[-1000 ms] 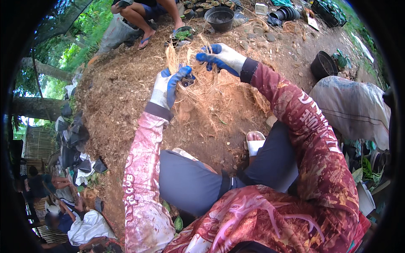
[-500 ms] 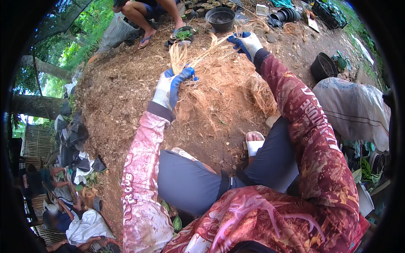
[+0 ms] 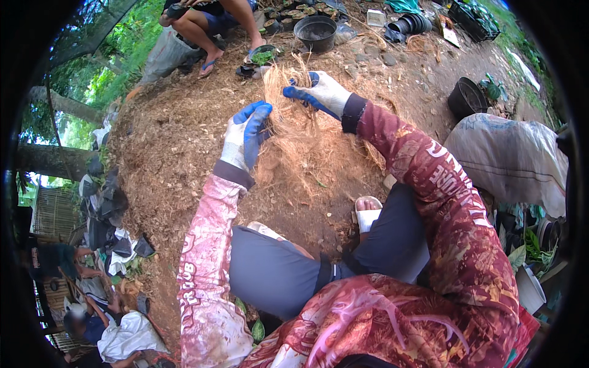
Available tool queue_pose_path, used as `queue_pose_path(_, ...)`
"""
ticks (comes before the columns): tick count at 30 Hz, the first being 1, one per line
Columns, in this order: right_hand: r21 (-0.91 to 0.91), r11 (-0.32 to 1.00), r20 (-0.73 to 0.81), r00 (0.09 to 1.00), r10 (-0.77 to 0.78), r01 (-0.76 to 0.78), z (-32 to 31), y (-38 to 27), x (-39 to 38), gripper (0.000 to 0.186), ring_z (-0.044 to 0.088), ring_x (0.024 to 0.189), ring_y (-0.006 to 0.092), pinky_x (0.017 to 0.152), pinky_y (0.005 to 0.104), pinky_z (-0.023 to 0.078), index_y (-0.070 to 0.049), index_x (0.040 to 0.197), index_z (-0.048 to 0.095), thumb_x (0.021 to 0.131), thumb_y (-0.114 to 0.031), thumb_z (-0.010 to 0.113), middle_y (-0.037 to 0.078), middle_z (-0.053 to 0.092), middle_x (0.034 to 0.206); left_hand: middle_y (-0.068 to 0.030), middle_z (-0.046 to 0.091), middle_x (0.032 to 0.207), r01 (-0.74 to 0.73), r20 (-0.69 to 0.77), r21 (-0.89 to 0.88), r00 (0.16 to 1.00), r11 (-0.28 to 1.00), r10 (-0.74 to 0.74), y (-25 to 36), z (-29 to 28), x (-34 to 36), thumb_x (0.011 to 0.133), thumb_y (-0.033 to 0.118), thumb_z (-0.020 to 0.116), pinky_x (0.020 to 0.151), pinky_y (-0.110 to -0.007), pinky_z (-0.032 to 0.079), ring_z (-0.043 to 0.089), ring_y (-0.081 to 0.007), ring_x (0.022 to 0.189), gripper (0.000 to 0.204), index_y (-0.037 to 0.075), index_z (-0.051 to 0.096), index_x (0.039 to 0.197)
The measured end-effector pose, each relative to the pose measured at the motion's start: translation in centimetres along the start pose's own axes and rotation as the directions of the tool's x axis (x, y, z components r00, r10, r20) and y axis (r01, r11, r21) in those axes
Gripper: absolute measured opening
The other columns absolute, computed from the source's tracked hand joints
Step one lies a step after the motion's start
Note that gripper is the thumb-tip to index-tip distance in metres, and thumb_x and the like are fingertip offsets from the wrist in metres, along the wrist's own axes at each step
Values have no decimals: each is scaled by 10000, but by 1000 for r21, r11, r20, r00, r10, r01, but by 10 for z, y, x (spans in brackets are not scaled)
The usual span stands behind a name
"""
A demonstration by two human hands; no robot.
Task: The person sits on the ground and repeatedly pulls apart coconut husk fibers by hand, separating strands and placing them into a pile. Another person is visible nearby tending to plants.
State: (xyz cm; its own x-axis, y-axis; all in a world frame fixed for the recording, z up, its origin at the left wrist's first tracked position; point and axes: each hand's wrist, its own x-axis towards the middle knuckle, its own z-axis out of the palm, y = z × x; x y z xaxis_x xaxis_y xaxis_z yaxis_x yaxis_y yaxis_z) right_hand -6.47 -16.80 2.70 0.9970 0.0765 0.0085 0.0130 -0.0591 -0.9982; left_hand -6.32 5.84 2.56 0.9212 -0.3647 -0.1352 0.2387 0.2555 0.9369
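Between my two hands hangs a loose bundle of tan coconut fibre (image 3: 283,101), its long strands sticking up and trailing down. My left hand (image 3: 246,136), in a white knit glove with blue-coated palm and fingers, is closed at the bundle's left side, thumb and fingers pinched on strands. At the bundle's upper right, my right hand (image 3: 319,95) wears a matching glove, and its fingers are closed on the fibre. Below both hands, a heap of loose fibre (image 3: 294,165) lies on the ground, partly hidden by the bundle and my right forearm.
A black pot (image 3: 315,34) stands ahead, with a small potted plant (image 3: 264,56) left of it. Another black pot (image 3: 467,98) and a pale sack (image 3: 506,156) are at right. A person (image 3: 211,24) sits at the far left. Dark bags (image 3: 110,199) line the left side.
My right hand has moved left and nearer, close to my left hand. The strands stretched between the hands are now gathered into an upright bunch.
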Motion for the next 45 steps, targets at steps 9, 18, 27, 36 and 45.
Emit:
queue_pose_path(9, -53, 997, -89, 994, -57, 52, 1, 6, 8, 341, 568, 576, 81, 520, 264, 441, -52, 968, 740, 844, -361, 818, 11, 701, 768, -29, 732, 889, -85, -79, 244, 991, 966, 107, -1, -1, 9, 869, 119, 786, 678, -248, 559, 656, -104, 706, 217, 29, 726, 1057)
queue_pose_path(18, 151, 985, -426, 904, -14, 87, -86, 23, 31, 312, 622, 725, 113, 647, 262, 497, -42, 996, 709, 848, -293, 823, 25, 685, 864, -121, 739, 905, -247, -183, 181, 943, 952, 279, 14, -13, 9, 893, 68, 725, 764, -329, 615, 719, -202, 769, 178, -28, 704, 1040)
queue_pose_path(27, 224, 974, 138, 989, -42, 10, -54, 0, 0, 385, 639, 729, 109, 616, 276, 540, -61, 1057, 670, 876, -383, 780, 25, 692, 904, -79, 718, 982, -173, -131, 57, 975, 983, 179, 10, -33, 8, 940, 155, 701, 803, -358, 617, 726, -213, 863, 218, 44, 653, 1121)
queue_pose_path(36, -138, 984, -28, 993, -115, 111, -19, 15, 16, 408, 609, 672, 105, 594, 288, 489, -48, 1060, 733, 855, -393, 803, 29, 699, 818, -90, 710, 999, -124, -63, 185, 989, 975, 137, 0, -4, 10, 949, 141, 694, 804, -337, 618, 717, -189, 846, 243, 5, 633, 1141)
queue_pose_path(45, 193, 980, -53, 998, -27, 37, -94, 20, 11, 569, 664, 845, 137, 735, 291, 567, -63, 1222, 621, 846, -452, 796, 42, 679, 979, -113, 729, 978, -112, -100, 103, 987, 988, 122, 10, -28, 3, 938, 118, 706, 808, -339, 616, 729, -216, 840, 234, -16, 658, 1123)
